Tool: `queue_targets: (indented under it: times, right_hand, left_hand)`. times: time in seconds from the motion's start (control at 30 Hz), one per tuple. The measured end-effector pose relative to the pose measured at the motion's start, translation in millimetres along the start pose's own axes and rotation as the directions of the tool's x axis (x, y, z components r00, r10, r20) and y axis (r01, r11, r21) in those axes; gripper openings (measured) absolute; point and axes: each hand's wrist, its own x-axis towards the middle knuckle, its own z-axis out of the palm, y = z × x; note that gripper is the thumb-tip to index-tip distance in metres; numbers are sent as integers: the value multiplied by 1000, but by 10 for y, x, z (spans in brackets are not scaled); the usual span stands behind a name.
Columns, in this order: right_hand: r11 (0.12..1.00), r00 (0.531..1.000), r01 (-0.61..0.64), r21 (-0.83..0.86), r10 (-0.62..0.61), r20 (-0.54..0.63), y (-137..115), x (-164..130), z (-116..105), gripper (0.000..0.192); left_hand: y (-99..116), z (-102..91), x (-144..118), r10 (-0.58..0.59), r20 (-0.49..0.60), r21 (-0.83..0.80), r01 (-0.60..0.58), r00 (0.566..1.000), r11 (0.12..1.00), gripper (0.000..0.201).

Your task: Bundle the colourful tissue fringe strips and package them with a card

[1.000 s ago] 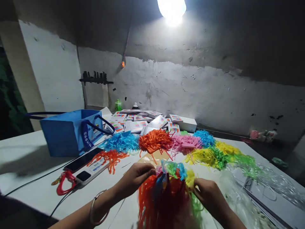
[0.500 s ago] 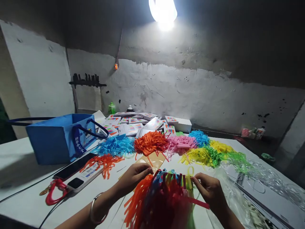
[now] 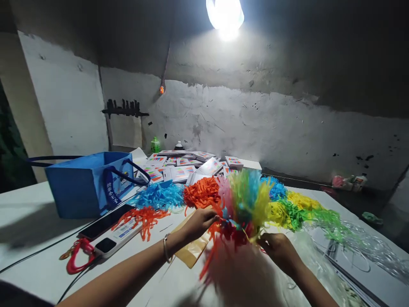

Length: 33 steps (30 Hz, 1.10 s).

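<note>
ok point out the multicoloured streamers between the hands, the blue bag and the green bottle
multicoloured streamers (image 3: 242, 202), head view, middle of the blurred fringe
blue bag (image 3: 75, 194), head view, plain side panel
green bottle (image 3: 155, 146), head view, middle of its body

1. Fringe bundle (image 3: 244, 200), one: many thin, ribbon-like strips, multicoloured, motion-blurred.
2. Colours, upper part: pink at left, then yellow-green, blue, and yellow at right; red along the base, orange-red strands trailing lower left.
3. Pose: upper strips fanned upward, loose.
4. Position: above the worktop (image 3: 179, 290), pinched between the left hand (image 3: 198, 224) and right hand (image 3: 279, 249).
</note>
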Motion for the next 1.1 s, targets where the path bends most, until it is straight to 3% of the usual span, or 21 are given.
queue_targets:
  times: [0.1, 0.23, 0.4, 0.57, 0.7, 0.8, 0.93, 1.03, 1.1]
  right_hand:
    - [971, 986, -120, 205, 92, 140, 76, -60, 2, 52]
    - [878, 959, -270, 396, 211, 186, 89, -28, -189, 53]
    - [770, 923, -379, 514, 273, 273, 115, 182, -174, 53]
    - [689, 893, -435, 580, 415, 177, 255, 431, -167, 53]
    - [591, 832, -488, 642, 536, 140, 227, 300, -104, 55]
    - [471, 782, -582, 663, 548, 296, 19, -56, 259, 71]
    - [347, 736, -665, 661, 456, 501, -365, -503, 885, 83]
    - [308, 729, -679, 666, 390, 563, -527, -634, 1165, 80]
    - [293, 728, -680, 672, 376, 573, -546, -668, 1256, 77]
  left_hand:
    - [-89, -18, -72, -22, 47, -6, 22, 999, 1000, 51]
    - [39, -129, -77, -30, 66, -22, 32, 997, 999, 53]
    - [78, -120, 195, -68, 160, -41, 75, 985, 996, 60]
    - [48, -146, 526, -92, 115, -23, 95, 989, 995, 64]
    - [119, -86, 370, -53, 21, 31, 52, 998, 998, 50]
    - [65, 260, -67, -68, 18, 69, 67, 998, 995, 42]
    - [-177, 1028, -730, -80, 60, 109, 73, 995, 991, 35]
    - [-446, 1568, -1065, -14, 46, 219, 4, 999, 976, 21]
    - [-633, 1818, -1218, 15, 35, 282, -24, 999, 959, 19]
